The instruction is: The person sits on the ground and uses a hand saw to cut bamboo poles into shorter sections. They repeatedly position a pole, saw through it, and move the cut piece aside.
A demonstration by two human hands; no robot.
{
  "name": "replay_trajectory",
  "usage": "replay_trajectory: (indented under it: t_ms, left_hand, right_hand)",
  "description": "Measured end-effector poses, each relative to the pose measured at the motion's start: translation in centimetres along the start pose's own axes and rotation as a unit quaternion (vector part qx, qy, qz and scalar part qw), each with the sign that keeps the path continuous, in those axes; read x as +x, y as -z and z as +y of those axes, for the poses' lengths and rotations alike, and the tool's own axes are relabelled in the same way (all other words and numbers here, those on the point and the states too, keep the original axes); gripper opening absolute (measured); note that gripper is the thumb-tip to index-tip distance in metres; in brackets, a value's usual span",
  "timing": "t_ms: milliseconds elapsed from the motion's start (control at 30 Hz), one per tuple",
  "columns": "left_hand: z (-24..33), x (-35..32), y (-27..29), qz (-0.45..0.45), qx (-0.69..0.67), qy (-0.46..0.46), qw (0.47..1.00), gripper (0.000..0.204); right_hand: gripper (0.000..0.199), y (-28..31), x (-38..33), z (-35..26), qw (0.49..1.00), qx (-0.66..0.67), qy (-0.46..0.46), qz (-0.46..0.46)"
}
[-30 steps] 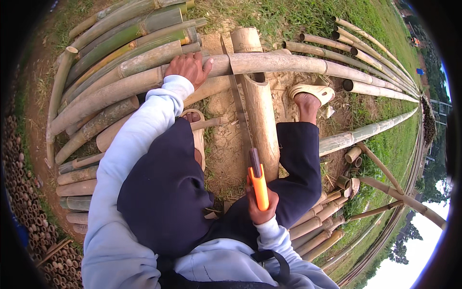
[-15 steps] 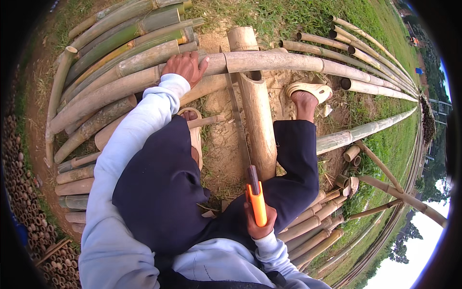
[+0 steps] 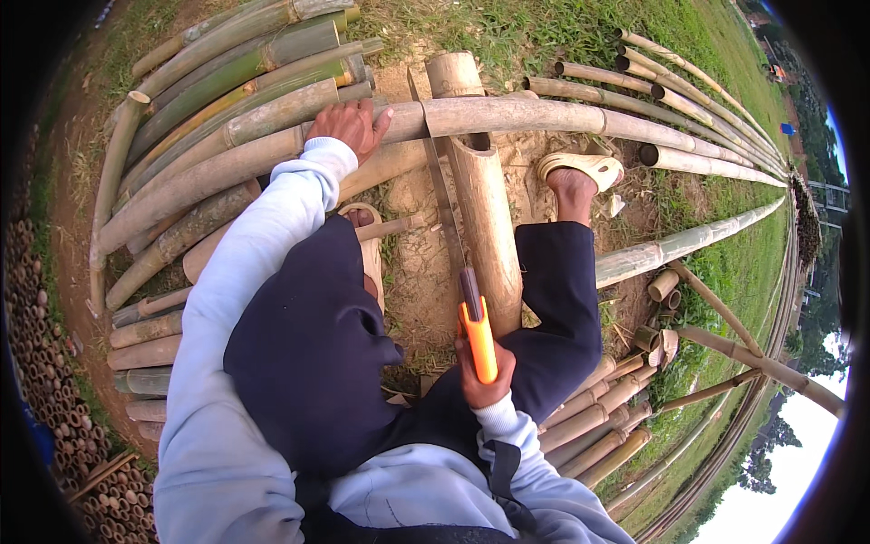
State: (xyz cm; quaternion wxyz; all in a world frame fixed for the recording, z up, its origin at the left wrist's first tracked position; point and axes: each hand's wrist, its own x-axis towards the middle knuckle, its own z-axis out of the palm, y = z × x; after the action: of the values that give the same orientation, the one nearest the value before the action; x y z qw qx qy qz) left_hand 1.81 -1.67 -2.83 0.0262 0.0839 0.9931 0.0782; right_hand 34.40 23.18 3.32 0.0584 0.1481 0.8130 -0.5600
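Note:
A long bamboo pole (image 3: 517, 116) runs across in front of me from left to right. My left hand (image 3: 350, 127) grips it from above, fingers curled over the far side. In my right hand (image 3: 488, 379), the fingers are closed round the orange handle (image 3: 481, 337) of a hand saw. Its long saw blade (image 3: 446, 204) stretches away from me and crosses the pole at a cut line, just right of my left hand. Beneath the pole lies a thick, notched bamboo piece (image 3: 486, 218), and the pole rests across its hollow upper part.
Cut bamboo lengths (image 3: 227, 82) are stacked at the left. Several long poles (image 3: 689, 100) fan out over the grass at the right. More short pieces (image 3: 589, 422) lie beside my right leg, near a bamboo frame (image 3: 752, 363). My sandalled feet flank the notched piece, on sawdust-covered ground (image 3: 412, 272).
The saw and my right hand have slid forward, away from my body, so more blade shows beyond the pole. My left hand keeps its place on the pole.

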Motion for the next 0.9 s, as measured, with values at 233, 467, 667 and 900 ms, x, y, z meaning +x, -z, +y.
replay_trajectory:
  t_ms: [233, 467, 667, 900]
  left_hand:
    - [0.5, 0.2, -0.8, 0.032, 0.012, -0.019, 0.999, 0.062]
    - [-0.6, 1.0, -0.5, 0.052, -0.003, -0.027, 0.998, 0.050]
    - [-0.6, -0.3, -1.7, 0.068, 0.005, -0.028, 0.997, 0.048]
    - [0.2, 0.6, -1.2, 0.076, 0.002, -0.058, 0.995, 0.047]
  right_hand:
    - [0.016, -2.8, 9.2, 0.2, 0.998, -0.016, 0.056, 0.013]
    - [0.024, -4.5, 11.7, -1.0, 0.996, 0.034, 0.083, 0.027]
    - [0.024, 0.8, -2.3, -0.6, 0.998, -0.036, 0.053, 0.008]
    - [0.024, -6.5, 17.2, -2.3, 0.989, 0.025, 0.140, 0.046]
